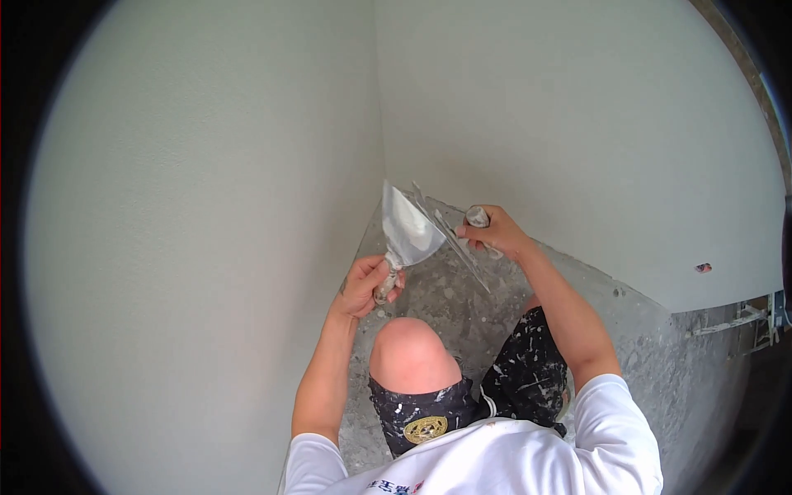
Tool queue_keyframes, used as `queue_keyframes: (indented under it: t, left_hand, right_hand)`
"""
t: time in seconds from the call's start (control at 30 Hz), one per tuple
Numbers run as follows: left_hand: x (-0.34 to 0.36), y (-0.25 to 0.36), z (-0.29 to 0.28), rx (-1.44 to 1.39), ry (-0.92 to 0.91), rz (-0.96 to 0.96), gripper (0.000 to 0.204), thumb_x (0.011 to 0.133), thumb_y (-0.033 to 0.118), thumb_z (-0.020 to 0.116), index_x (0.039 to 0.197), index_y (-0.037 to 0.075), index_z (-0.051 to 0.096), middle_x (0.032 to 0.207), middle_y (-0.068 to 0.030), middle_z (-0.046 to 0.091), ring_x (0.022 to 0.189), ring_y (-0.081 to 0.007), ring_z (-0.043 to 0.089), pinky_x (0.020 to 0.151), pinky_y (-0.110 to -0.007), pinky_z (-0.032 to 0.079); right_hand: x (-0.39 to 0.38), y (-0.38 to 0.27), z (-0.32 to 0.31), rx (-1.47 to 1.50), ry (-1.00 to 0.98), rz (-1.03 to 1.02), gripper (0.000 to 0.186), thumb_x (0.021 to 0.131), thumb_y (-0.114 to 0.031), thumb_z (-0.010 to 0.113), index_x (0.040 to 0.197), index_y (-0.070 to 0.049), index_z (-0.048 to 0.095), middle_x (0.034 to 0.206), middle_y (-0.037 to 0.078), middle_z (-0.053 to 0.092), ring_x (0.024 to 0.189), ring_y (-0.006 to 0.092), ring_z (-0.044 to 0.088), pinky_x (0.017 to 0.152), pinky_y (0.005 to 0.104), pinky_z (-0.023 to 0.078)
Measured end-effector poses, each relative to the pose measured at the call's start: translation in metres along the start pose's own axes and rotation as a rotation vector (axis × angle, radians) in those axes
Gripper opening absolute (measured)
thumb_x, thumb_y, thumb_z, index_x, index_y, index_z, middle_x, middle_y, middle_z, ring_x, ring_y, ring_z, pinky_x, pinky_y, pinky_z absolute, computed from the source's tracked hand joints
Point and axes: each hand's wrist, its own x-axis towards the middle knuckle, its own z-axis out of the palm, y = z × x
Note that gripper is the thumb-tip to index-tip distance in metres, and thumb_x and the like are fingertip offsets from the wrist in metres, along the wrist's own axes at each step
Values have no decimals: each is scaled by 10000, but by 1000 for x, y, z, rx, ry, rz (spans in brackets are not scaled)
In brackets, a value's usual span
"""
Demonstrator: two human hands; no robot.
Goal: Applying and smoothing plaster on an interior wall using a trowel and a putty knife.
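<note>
My left hand (365,285) is closed round the handle of a putty knife (406,227), whose wide metal blade points up and carries a patch of white paste. To its right, my right hand (498,232) grips the thick, paste-smeared handle of a plastering trowel (462,249). The trowel's long thin blade shows nearly edge-on, slanting from upper left to lower right. Its edge is close to the putty knife's right corner; whether they touch I cannot tell. Both tools are held above the floor, in front of the wall corner.
Pale walls, one on the left (181,206) and one on the right (577,124), meet ahead of me. The grey floor (462,301) is spattered with white. My bent knees are below the tools. A paste-smeared frame-like object (742,320) stands at the far right, past the wall's end.
</note>
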Motion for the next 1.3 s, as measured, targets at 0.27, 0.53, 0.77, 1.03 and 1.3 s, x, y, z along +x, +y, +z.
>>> queue_keyframes:
  t: [0.27,0.53,0.77,1.03,1.3]
  left_hand:
    - [-58,-28,4,234,355,52,265,1038,214,558,1004,-29,657,856,-68,667,655,-115,583,604,-264,472]
    - [-80,-54,10,257,596,133,245,1026,201,579,979,-21,670,845,-52,668,648,-103,583,602,-258,475]
    - [-83,-50,7,288,571,85,251,1019,210,586,939,-12,672,810,-31,662,636,-91,578,592,-257,470]
    - [-76,-46,8,207,492,99,237,1018,211,589,990,-5,680,840,-36,672,643,-98,580,606,-260,472]
    - [-68,-41,4,134,409,138,253,1019,218,589,1031,-19,677,846,-55,672,660,-121,589,614,-268,476]
  right_hand:
    - [105,151,18,-415,-1,260,566,864,-551,711,947,8,695,839,150,680,769,256,649,713,388,516]
    - [193,116,5,-979,241,72,773,822,-535,742,1343,13,584,1284,237,642,1180,340,630,1003,425,475]
    - [165,-64,-12,-816,348,-137,858,838,-461,779,1414,98,476,1278,243,630,1146,303,627,981,378,480]
    - [74,-332,-26,-517,203,-163,678,842,-456,803,1220,72,608,999,97,668,906,180,620,839,326,518]
    - [-23,-312,-4,-647,137,-460,397,871,-211,793,1174,-25,616,914,31,619,808,114,594,746,259,513]
